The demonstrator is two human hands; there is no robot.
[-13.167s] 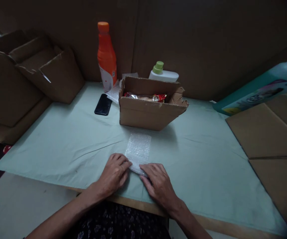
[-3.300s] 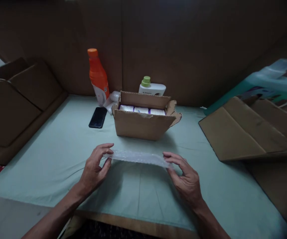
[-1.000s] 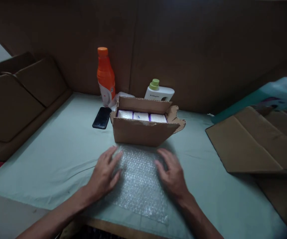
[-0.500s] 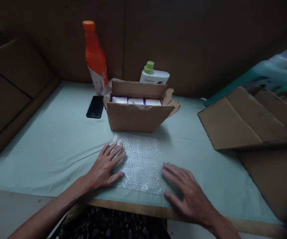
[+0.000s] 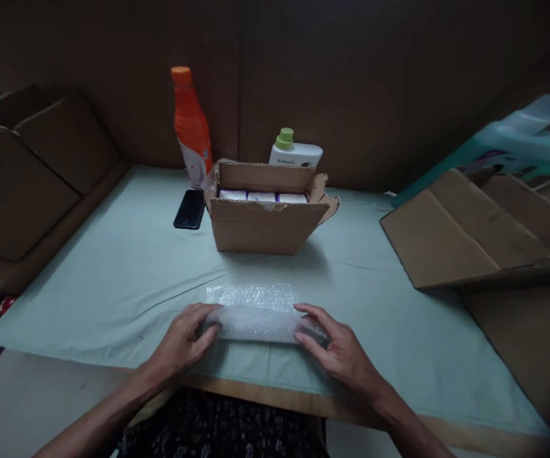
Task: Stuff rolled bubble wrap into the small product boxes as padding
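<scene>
Both hands fold the bubble wrap at the tabletop's near edge.
Flat half a second ago; now left hand and right hand pinch its lifted near edge.

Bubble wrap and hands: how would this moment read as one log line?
left hand: grips roll's left end | right hand: grips right end | bubble wrap: partly rolled on green cloth | cardboard box: open, behind

The clear bubble wrap lies on the table, its near edge lifted and curled over into a roll, pinched at both ends; its flat far part reaches beyond the fingers.
</scene>
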